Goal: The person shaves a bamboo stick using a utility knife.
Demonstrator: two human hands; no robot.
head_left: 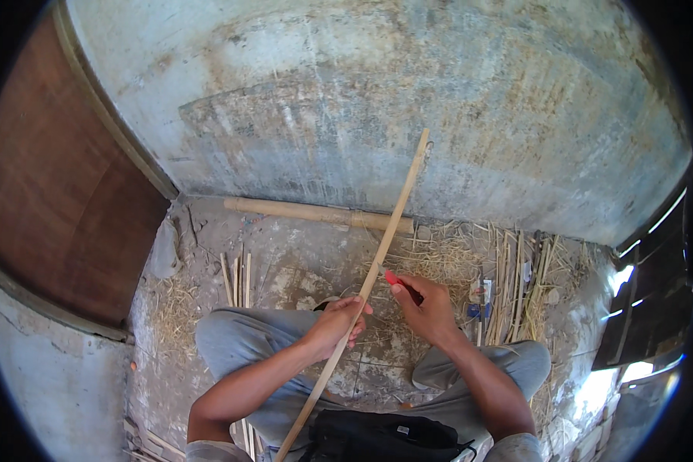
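Note:
A long, pale bamboo strip [396,212] slants across my lap, its lower end near my body and its far end reaching up in front of the wall. My left hand [341,322] grips the strip at about its middle, fingers wrapped round it. In my right hand [426,304] is a red-handled utility knife [393,278], held between thumb and fingers. Its short blade points left and meets, or nearly meets, the strip's edge just above my left hand. Most of the knife handle is hidden by my fingers.
A thick bamboo pole [308,211] lies along the wall's foot. Thin strips [508,285] and shavings [446,254] cover the floor to the right. More strips [237,279] lie left, near a clear plastic bag [165,250]. A brown door [61,177] stands at left; a black bag [381,437] rests at my waist.

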